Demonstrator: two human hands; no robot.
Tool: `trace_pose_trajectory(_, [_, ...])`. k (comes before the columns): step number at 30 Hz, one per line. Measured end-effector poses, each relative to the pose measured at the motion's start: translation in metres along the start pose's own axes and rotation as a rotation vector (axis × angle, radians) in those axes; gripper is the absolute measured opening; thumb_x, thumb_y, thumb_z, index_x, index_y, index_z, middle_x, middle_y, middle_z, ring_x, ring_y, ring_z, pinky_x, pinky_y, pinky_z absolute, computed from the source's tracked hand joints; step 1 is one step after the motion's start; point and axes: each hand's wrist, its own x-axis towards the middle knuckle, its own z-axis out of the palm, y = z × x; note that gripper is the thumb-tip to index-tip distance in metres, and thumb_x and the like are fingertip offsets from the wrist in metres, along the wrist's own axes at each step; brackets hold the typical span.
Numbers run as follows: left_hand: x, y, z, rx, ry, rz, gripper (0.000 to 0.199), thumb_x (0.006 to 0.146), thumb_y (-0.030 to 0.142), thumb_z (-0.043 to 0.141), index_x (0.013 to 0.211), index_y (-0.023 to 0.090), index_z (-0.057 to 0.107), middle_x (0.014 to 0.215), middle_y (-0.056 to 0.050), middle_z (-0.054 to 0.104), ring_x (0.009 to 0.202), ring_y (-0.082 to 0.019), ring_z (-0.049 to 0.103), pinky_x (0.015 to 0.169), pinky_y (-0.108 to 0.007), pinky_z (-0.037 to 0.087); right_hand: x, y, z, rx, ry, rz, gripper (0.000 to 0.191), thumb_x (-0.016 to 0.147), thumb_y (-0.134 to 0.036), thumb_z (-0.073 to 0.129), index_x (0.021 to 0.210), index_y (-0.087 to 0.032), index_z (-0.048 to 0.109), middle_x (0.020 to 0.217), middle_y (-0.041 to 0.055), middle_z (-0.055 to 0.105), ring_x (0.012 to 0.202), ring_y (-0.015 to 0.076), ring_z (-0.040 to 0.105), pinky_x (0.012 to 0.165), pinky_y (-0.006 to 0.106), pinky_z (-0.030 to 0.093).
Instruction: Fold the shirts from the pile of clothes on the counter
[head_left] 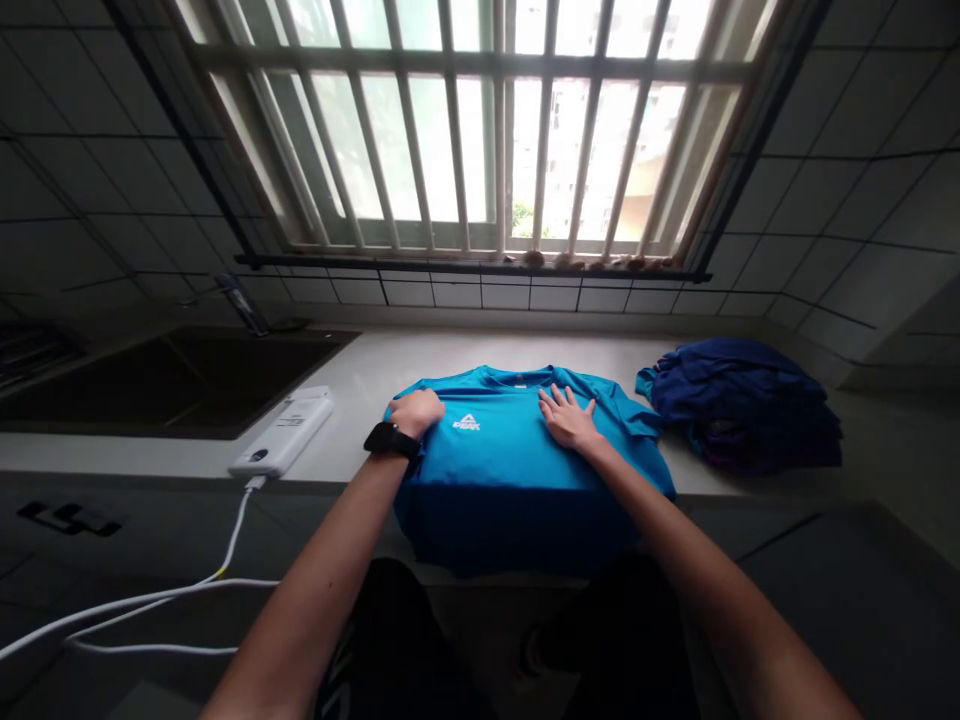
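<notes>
A blue T-shirt [510, 455] with a white logo on its chest lies face up on the counter, collar toward the window. Its lower part hangs over the counter's front edge. My left hand [417, 412], with a black watch on the wrist, is closed at the shirt's left side near the shoulder; its fingertips are hidden, curled into the fabric. Flat on the shirt below the collar rests my right hand [570, 417], fingers spread. The right sleeve [637, 415] lies partly creased beyond it.
A pile of dark blue clothes [739, 400] sits on the counter at right. To the left are a white power bank [289, 435] with a white cable [238, 530], and a dark sink [150, 380] with a faucet [241, 305]. Behind is a barred window [480, 130].
</notes>
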Motion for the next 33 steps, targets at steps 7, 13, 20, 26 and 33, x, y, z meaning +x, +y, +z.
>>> trace_pose_trajectory(7, [-0.018, 0.071, 0.029, 0.122, -0.024, 0.127, 0.056, 0.106, 0.042, 0.036, 0.158, 0.025, 0.047, 0.172, -0.013, 0.033, 0.159, -0.037, 0.028, 0.125, -0.058, 0.029, 0.007, 0.001, 0.000, -0.040, 0.009, -0.012, 0.061, 0.111, -0.046, 0.013, 0.169, -0.031, 0.025, 0.178, 0.0034, 0.012, 0.164, 0.0320, 0.008, 0.122, 0.078, 0.011])
trace_pose_trajectory(13, [-0.020, 0.067, 0.033, 0.102, -0.020, 0.088, 0.056, 0.109, 0.043, 0.030, 0.159, 0.024, 0.046, 0.172, -0.010, 0.035, 0.160, -0.031, 0.028, 0.129, -0.053, 0.024, -0.002, -0.005, -0.002, -0.103, 0.122, -0.042, 0.055, 0.112, -0.039, 0.022, 0.160, -0.025, 0.045, 0.172, 0.0094, 0.034, 0.159, 0.0283, 0.029, 0.127, 0.061, 0.025])
trace_pose_trajectory(20, [-0.018, 0.065, 0.036, 0.070, 0.022, 0.099, 0.055, 0.109, 0.042, 0.030, 0.157, 0.025, 0.049, 0.170, -0.010, 0.038, 0.159, -0.031, 0.030, 0.128, -0.054, 0.026, -0.041, 0.056, -0.042, -0.144, 0.383, 0.352, 0.049, 0.107, -0.034, 0.039, 0.146, -0.010, 0.059, 0.147, 0.0226, 0.060, 0.132, 0.0309, 0.061, 0.105, 0.037, 0.049])
trace_pose_trajectory(26, [-0.019, 0.067, 0.033, 0.084, 0.007, 0.092, 0.056, 0.109, 0.042, 0.028, 0.158, 0.022, 0.048, 0.171, -0.011, 0.036, 0.159, -0.030, 0.029, 0.129, -0.053, 0.024, -0.055, 0.105, -0.064, -0.126, 0.193, 0.535, 0.042, 0.095, -0.047, 0.068, 0.116, -0.012, 0.078, 0.122, 0.0212, 0.075, 0.115, 0.0307, 0.071, 0.090, 0.030, 0.053])
trace_pose_trajectory(33, [-0.018, 0.065, 0.037, 0.080, 0.042, 0.103, 0.054, 0.109, 0.041, 0.031, 0.156, 0.024, 0.051, 0.169, -0.010, 0.040, 0.158, -0.030, 0.032, 0.127, -0.054, 0.028, -0.038, 0.106, -0.080, 0.150, 0.471, 0.483, 0.041, 0.103, -0.039, 0.053, 0.091, -0.012, 0.081, 0.097, 0.0233, 0.078, 0.091, 0.0305, 0.075, 0.074, 0.032, 0.054])
